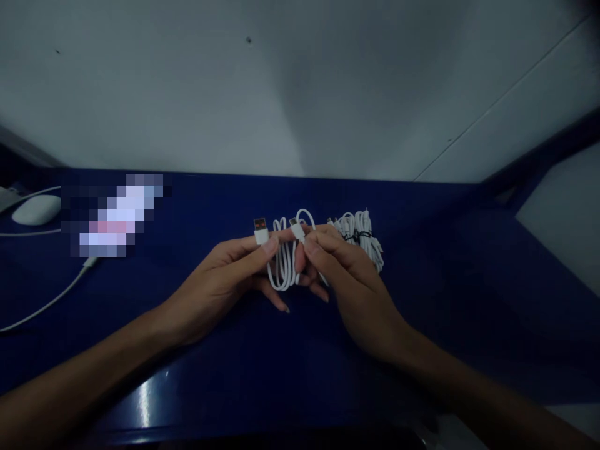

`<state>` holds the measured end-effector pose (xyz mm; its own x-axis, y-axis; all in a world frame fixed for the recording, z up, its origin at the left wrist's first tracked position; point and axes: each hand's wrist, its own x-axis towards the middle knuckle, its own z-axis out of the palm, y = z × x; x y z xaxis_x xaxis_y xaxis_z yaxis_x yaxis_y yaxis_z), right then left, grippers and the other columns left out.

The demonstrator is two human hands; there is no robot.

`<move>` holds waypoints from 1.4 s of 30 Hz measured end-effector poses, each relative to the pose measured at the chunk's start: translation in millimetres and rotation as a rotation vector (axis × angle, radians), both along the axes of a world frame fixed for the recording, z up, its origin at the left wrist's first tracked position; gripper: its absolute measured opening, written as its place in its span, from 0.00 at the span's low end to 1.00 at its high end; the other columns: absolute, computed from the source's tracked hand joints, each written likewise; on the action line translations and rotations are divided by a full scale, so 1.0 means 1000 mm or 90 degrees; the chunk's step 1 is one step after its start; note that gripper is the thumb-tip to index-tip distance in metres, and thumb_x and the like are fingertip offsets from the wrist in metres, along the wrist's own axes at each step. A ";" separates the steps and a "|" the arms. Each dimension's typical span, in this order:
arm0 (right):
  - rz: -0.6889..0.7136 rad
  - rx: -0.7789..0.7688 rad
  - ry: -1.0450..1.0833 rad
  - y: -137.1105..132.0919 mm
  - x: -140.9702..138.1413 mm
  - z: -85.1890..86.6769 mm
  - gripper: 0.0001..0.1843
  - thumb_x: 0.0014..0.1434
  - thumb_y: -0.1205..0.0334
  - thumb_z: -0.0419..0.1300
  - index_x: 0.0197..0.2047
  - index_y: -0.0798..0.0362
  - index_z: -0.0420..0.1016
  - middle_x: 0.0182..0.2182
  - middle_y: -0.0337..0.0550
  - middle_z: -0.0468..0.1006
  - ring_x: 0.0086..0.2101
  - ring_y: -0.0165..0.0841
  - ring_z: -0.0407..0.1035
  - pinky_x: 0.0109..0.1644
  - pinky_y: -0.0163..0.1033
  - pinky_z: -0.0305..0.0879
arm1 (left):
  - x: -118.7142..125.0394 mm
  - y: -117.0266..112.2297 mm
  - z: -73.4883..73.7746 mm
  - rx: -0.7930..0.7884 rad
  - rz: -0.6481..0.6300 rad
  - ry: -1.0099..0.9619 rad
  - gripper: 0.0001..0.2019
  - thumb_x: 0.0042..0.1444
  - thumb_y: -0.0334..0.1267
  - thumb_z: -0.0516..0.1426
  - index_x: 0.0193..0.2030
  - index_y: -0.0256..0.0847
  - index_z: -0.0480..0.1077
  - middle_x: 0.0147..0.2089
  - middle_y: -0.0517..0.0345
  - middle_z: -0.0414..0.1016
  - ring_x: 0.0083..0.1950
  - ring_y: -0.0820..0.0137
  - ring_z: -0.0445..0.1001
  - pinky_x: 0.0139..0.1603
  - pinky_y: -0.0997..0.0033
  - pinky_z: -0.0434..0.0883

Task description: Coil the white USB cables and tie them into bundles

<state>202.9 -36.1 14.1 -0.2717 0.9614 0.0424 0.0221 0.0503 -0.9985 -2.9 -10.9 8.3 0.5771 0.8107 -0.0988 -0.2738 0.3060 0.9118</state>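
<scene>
My left hand [229,275] pinches the white USB plug [260,231] of a coiled white cable [282,262], thumb and forefinger closed on it. My right hand [344,272] pinches the cable's smaller plug [297,230] at the other end, fingers curled. The coil hangs in loops between both hands, just above the dark blue table [234,350]. Behind my right hand lies a bundle of white cables [360,234] tied with a dark band.
At the far left sit a white mouse-like object [35,209] and a loose white cord [51,297] trailing over the table. A blurred patch [115,215] covers something beside them. A pale wall [281,87] rises behind the table.
</scene>
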 end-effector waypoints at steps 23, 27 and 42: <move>-0.005 0.036 -0.003 0.002 0.002 0.000 0.22 0.78 0.52 0.57 0.32 0.46 0.81 0.35 0.44 0.70 0.50 0.40 0.72 0.58 0.50 0.75 | -0.004 0.001 0.004 0.021 -0.070 -0.013 0.25 0.77 0.51 0.51 0.68 0.42 0.80 0.46 0.44 0.83 0.46 0.56 0.86 0.41 0.63 0.84; 0.005 0.033 0.011 0.001 0.002 0.001 0.23 0.79 0.52 0.57 0.31 0.47 0.81 0.32 0.40 0.69 0.37 0.34 0.73 0.49 0.45 0.78 | -0.005 0.001 0.003 0.031 -0.069 -0.004 0.26 0.77 0.51 0.50 0.68 0.41 0.79 0.46 0.45 0.82 0.46 0.56 0.87 0.41 0.62 0.84; 0.032 0.007 0.071 -0.004 -0.004 0.004 0.21 0.79 0.57 0.60 0.34 0.47 0.87 0.32 0.37 0.74 0.28 0.26 0.69 0.39 0.37 0.77 | 0.002 0.001 0.000 0.028 -0.078 -0.013 0.22 0.77 0.48 0.53 0.55 0.37 0.85 0.39 0.46 0.82 0.40 0.59 0.86 0.38 0.64 0.85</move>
